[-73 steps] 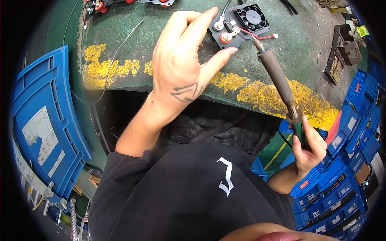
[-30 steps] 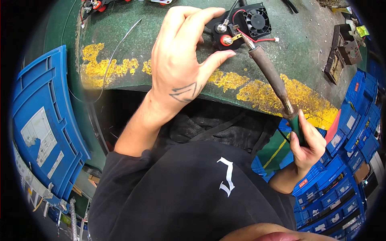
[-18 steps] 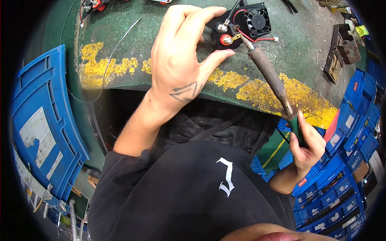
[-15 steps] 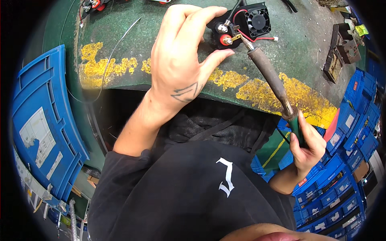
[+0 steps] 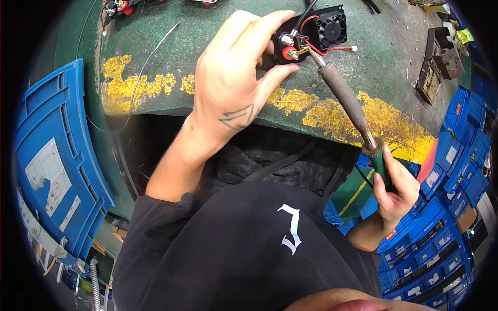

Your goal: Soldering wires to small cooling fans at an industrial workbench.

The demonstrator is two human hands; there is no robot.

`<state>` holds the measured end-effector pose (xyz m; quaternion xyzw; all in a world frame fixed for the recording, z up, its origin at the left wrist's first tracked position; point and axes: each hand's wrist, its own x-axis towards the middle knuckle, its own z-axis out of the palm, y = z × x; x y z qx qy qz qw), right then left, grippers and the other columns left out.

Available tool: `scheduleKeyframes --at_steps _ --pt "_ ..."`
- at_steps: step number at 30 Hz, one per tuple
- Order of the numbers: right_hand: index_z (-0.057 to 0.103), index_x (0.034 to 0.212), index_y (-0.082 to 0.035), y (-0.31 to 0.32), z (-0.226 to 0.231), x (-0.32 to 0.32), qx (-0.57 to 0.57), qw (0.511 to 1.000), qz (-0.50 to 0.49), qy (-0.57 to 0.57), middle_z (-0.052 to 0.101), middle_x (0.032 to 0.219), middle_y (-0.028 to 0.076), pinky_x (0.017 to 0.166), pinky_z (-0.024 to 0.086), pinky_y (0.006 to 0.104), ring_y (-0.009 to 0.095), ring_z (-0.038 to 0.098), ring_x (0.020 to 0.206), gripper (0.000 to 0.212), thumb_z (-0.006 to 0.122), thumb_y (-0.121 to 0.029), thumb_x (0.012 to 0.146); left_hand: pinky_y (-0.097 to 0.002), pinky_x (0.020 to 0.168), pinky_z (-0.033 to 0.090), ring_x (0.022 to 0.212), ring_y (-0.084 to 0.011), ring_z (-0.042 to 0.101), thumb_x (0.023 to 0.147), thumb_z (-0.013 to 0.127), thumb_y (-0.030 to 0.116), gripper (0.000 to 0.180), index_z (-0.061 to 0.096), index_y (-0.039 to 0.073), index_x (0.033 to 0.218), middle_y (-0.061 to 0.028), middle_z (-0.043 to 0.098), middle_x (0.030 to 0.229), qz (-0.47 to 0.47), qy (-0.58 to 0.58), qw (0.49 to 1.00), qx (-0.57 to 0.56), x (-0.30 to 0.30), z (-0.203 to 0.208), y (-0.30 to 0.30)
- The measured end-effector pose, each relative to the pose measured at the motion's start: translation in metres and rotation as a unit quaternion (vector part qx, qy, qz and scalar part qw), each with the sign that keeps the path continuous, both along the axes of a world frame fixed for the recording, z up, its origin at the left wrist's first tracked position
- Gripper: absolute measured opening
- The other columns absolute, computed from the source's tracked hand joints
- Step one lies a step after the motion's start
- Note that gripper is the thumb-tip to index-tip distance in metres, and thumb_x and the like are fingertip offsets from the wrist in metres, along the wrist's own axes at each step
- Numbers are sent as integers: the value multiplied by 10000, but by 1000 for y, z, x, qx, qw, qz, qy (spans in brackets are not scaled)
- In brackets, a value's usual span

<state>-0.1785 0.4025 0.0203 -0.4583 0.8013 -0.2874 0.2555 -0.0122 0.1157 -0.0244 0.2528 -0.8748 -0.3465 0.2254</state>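
Note:
My left hand (image 5: pixel 231 78) is curled around a black panel (image 5: pixel 280 57) near the far side of the bench, thumb and fingers gripping its sides. On the panel are a red-ringed terminal (image 5: pixel 289 53), a silver terminal (image 5: pixel 287 39) with a thick black cable, and a small brass tab. Attached beside them is a black cooling fan (image 5: pixel 332 30) with a red and black lead ending in a white plug (image 5: pixel 354 48). My right hand (image 5: pixel 397 189) is closed on the green handle of a soldering iron (image 5: pixel 345 93). Its tip touches or nearly touches the brass tab by the red terminal.
A green bench (image 5: pixel 166 57) with worn yellow paint lies ahead. Thin solder wire (image 5: pixel 139 78) curls over its edge at left. A metal soldering-iron stand (image 5: pixel 433 67) is at right. Blue bins (image 5: pixel 441 217) fill the right; a blue crate (image 5: pixel 57 160) stands left. Similar parts (image 5: pixel 122 6) lie far left.
The panel with its fan has shifted very slightly to the left along with my left hand. The iron has moved slightly with it, its tip still at the brass tab.

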Motion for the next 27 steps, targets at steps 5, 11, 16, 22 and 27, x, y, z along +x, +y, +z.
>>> scheduleKeyframes --at_steps 5,11,16,22,27 --pt "677 1296 55 -2 -2 3 -7 1000 -12 -19 749 1034 219 841 555 297 249 747 904 545 704 108 755 -224 623 429 711 -91 495 685 905 81 646 690 86 1295 -3 551 919 15 52 997 47 -1 -24 -2" --pt "658 1311 74 -5 -6 5 -25 999 -15 -40 749 994 202 814 557 290 223 739 857 549 681 126 765 -221 611 431 683 -87 477 703 884 56 633 687 90 1304 8 533 865 -4 90 995 32 1 -33 -6" --pt "646 1315 92 -4 -11 6 -48 997 -19 -65 750 968 195 802 559 288 208 734 846 553 666 139 764 -224 615 430 680 -90 469 698 883 50 642 684 89 1308 7 532 857 -6 97 995 33 0 -34 -6" --pt "647 1318 87 -5 -9 8 -37 998 -11 -42 750 970 199 814 559 289 219 741 853 563 675 142 758 -231 620 431 684 -98 468 696 880 41 648 682 86 1311 2 532 857 -7 96 995 33 0 -35 -6" --pt "653 1315 78 -7 -7 9 -24 999 -17 -42 750 972 202 821 560 290 224 745 856 568 674 154 753 -234 625 438 685 -102 470 698 880 44 650 680 84 1315 0 532 855 -7 100 994 32 -1 -34 -5"
